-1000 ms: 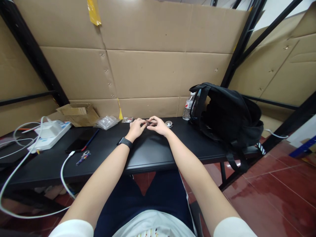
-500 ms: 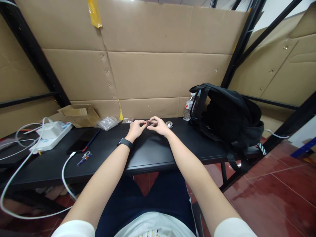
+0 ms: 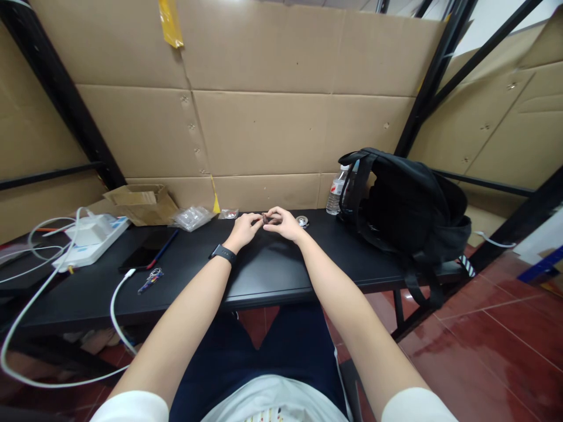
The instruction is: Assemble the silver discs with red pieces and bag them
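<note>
Both my hands meet over the far middle of the black table (image 3: 272,275), fingertips nearly touching. Between them is a small dark brownish piece (image 3: 265,219), too small and too covered by fingers to name. My right hand (image 3: 282,224) pinches it with thumb and fingers. My left hand (image 3: 244,229), with a black watch on the wrist, has its fingers closed at the piece's left side; whether it grips anything is hidden. Just right of my right hand lies a small round silvery metal thing (image 3: 302,221). A small clear packet (image 3: 228,214) lies beyond my left hand.
On the right stand a black backpack (image 3: 409,205) and a water bottle (image 3: 336,192). Leftward are a crumpled plastic bag (image 3: 192,218), a paper bag (image 3: 145,205), a phone (image 3: 143,251) with a pen, keys (image 3: 151,281), and a power strip (image 3: 90,249) with white cables.
My fingers have shifted slightly around the small piece, and a reddish bit seen at my left fingertips is no longer visible. Everything else stays in place.
</note>
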### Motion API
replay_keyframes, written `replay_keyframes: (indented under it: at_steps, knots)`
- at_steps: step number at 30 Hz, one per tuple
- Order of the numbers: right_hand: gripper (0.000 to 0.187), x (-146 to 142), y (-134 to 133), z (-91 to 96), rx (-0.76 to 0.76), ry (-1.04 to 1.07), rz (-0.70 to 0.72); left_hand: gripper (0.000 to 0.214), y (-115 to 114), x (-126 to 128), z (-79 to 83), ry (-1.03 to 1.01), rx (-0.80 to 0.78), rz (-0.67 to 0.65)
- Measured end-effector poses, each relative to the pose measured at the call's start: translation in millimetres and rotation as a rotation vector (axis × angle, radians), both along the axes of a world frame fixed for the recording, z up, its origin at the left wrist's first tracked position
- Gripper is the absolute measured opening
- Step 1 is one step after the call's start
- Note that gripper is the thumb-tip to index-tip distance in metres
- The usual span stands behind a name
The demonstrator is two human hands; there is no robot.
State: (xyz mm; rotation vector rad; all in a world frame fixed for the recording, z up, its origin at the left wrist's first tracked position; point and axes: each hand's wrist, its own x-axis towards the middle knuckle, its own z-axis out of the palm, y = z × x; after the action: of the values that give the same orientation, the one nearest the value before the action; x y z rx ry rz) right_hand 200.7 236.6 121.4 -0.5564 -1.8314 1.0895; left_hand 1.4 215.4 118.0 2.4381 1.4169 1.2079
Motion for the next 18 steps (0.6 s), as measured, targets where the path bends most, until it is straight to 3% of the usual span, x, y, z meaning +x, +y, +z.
replay_keyframes:
  at_steps: [18]
  knots:
    - [0.046, 1.7, 1.0, 0.5, -0.03, -0.007, -0.073, 0.018, 0.0, 2.0, -1.1, 0.069, 0.041, -0.022]
